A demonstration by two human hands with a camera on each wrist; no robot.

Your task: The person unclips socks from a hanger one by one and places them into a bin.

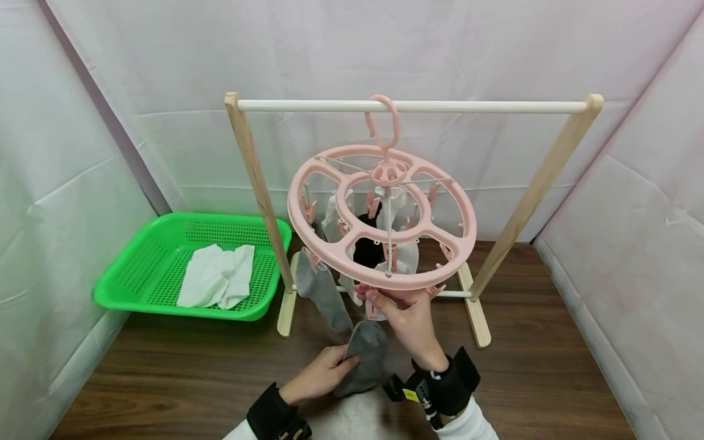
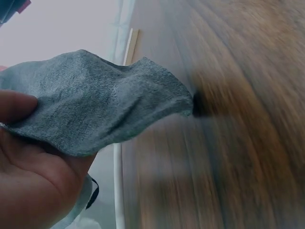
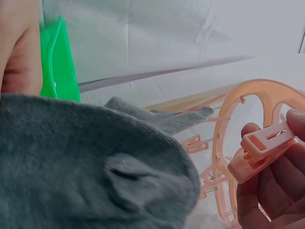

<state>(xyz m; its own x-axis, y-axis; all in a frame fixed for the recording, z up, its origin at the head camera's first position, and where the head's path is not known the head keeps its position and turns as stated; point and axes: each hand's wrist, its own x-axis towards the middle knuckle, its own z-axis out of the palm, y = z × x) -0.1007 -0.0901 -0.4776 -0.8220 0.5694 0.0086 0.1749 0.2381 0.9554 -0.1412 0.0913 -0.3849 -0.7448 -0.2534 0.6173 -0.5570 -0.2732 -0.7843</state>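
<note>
Table [image 1: 550, 348]: dark wood-grain top, bare at near right. On its far part, a wooden stand [image 1: 541, 189] carries a white rod [image 1: 484, 107] running left to right. Round pink hanger [image 1: 387, 173] hooked on the rod, its ring tilted, the near edge lower. Black cloth [image 1: 367, 250] and pale pieces hang beneath it. Green basket [image 1: 143, 275] sits left of the stand.

Right hand [image 1: 409, 321]: up at the hanger's near edge, thumb and fingers pinching a pink clip. Left hand [image 1: 321, 374]: lower, near side, pinching the left edge of a grey sock [image 1: 363, 354], thumb on the face, fingers behind. That sock is in front of the hanger, below the right hand, apart from the clip. A second sock [image 1: 324, 290], also grey, hangs from the ring's near-left rim.

White cloth [image 1: 217, 278] lies loosely bunched in the basket. Smallest item, the pink clip [image 3: 259, 151]: view partly covered by fingers, so cannot tell whether its mouth is parted.

Handling, judged: held sock looks light, limp and knitted; little risk of slipping or breaking, but a free end would droop or fold. Best grip probably close to its upper edge, cloth kept flat between thumb and fingers. Clip appears stiff, springy; squeeze at its tail.
</note>
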